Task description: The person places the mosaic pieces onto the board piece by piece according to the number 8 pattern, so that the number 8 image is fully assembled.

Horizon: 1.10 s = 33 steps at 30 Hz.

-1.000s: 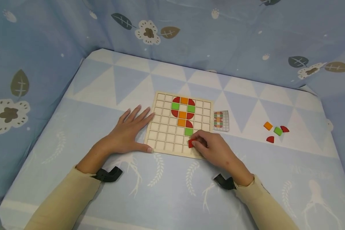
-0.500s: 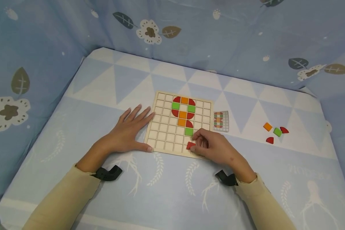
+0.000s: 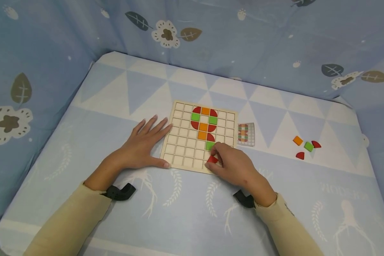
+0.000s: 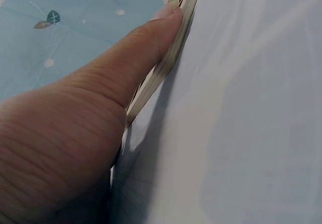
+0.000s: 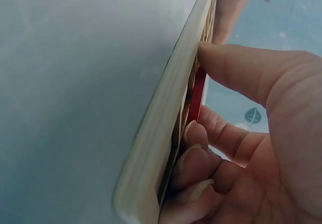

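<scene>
Eleven pieces (image 3: pixel 203 127) sit in the board (image 3: pixel 180 141); four loose pieces (image 3: pixel 308 146) seem left. Right hand (image 3: pixel 235 164) keeps a narrow grip on a red piece (image 3: pixel 212 159); left hand (image 3: pixel 139 149) lies spread wide.

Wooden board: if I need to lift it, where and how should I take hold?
Probably hold the wooden board by its left and right rims, coming from both sides: it lies flat, the edge looks thick, and the tiles sit away from both outer columns, as far as shows. Keep it level.
</scene>
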Each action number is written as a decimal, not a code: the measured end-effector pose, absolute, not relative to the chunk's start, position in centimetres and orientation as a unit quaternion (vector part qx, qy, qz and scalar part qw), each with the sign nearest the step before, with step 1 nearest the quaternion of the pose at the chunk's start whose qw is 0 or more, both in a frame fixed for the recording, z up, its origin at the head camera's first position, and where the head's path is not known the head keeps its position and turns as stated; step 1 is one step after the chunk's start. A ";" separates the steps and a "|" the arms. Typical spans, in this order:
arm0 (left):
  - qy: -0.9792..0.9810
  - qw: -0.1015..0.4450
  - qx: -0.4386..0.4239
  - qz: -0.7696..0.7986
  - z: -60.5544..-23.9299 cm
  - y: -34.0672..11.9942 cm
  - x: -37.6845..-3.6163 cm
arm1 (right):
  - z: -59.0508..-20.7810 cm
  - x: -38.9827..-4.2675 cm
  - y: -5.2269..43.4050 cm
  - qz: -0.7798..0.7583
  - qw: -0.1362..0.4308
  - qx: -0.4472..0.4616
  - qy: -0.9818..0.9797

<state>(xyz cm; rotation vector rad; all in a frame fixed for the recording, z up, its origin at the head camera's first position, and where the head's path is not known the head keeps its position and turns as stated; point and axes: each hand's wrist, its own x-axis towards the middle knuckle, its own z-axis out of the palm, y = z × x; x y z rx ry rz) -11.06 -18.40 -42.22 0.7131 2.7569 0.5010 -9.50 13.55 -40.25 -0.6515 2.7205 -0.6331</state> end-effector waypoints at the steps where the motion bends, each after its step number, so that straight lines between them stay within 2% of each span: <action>1: 0.946 0.125 0.245 0.172 -42.2 -18.4 -11.1 | -40.3 -9.5 13.6 -0.219 0.135 -0.224 0.940; 20: 0.944 0.123 0.251 0.175 -42.2 -18.5 -11.1 | -39.6 -10.0 14.3 -0.244 0.142 -0.266 0.922; 33: 0.945 0.129 0.246 0.175 -42.2 -18.4 -11.1 | -39.6 -10.0 14.6 -0.250 0.158 -0.249 0.922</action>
